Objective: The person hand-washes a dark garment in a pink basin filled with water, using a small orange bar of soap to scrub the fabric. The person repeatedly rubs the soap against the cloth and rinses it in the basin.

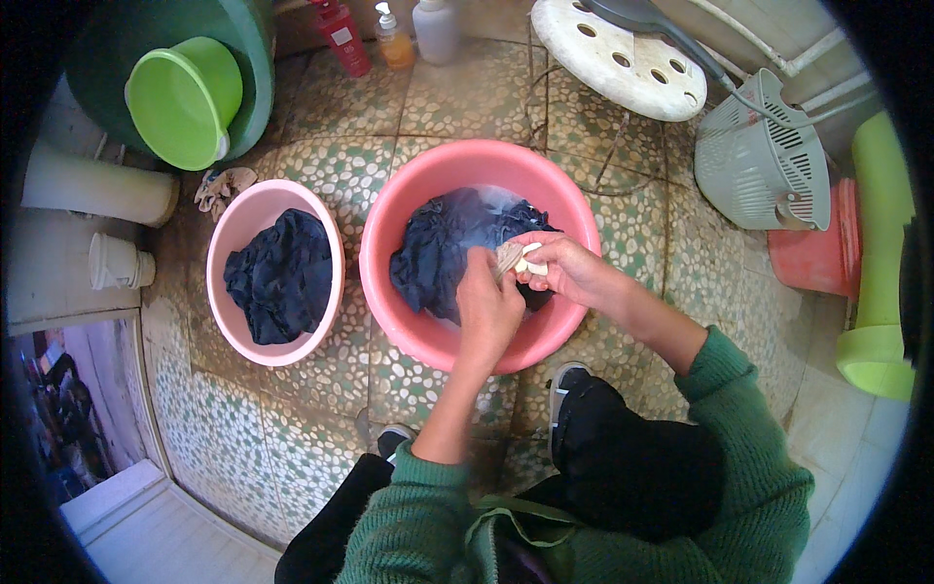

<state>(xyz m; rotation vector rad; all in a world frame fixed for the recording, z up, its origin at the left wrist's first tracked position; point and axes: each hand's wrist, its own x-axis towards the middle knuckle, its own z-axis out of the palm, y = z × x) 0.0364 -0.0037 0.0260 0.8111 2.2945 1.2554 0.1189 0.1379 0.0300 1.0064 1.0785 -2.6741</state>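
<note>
Pink plastic basin (389, 234) at frame centre holds dark wet cloth (438, 248). Left hand (486, 307) pinches the cloth; right hand (564, 268) is closed around a pale scrubbing brush (516, 259) above it. Smaller pale basin (229, 321) sits left.

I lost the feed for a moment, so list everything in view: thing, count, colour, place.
Large basin: 1, pink-red, centre floor, holds dark blue wet cloth.
Small basin: 1, pale pink, left of it, holds dark blue cloth.
Green bucket: 1, upper left.
Bottles: 3, red, orange, white, top.
Stool: 1, white, perforated, upper right.
Basket: 1, grey, right.
Scrub brush: 1, pale, in the hands.
Left hand: over large basin.
Right hand: gripping the brush.
</note>
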